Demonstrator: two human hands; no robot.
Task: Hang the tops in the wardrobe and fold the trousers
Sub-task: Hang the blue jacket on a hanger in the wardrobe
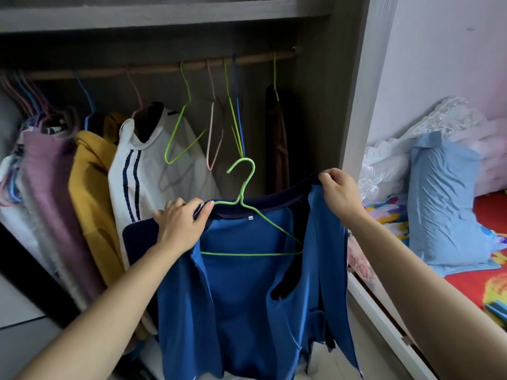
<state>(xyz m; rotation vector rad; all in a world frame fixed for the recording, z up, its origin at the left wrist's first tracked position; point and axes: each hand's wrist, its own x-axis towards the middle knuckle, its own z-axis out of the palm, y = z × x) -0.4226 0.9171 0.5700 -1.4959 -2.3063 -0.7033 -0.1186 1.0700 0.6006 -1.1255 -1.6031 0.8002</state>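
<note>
The blue top (247, 292) hangs before the wardrobe (354, 78), below its rail (164, 69), a green hanger (247, 254) in its neck. The left hand (181, 223) has its grip clamped on collar and hanger. The right hand (340, 193) pinches the collar's other end.

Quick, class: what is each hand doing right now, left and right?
Left hand: grip closed on the blue top at its collar, beside the green hanger.
Right hand: grip closed, pinching the collar's other side.

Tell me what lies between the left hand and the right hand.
The green hanger and the dark collar of the blue top, seen in the head view.
</note>
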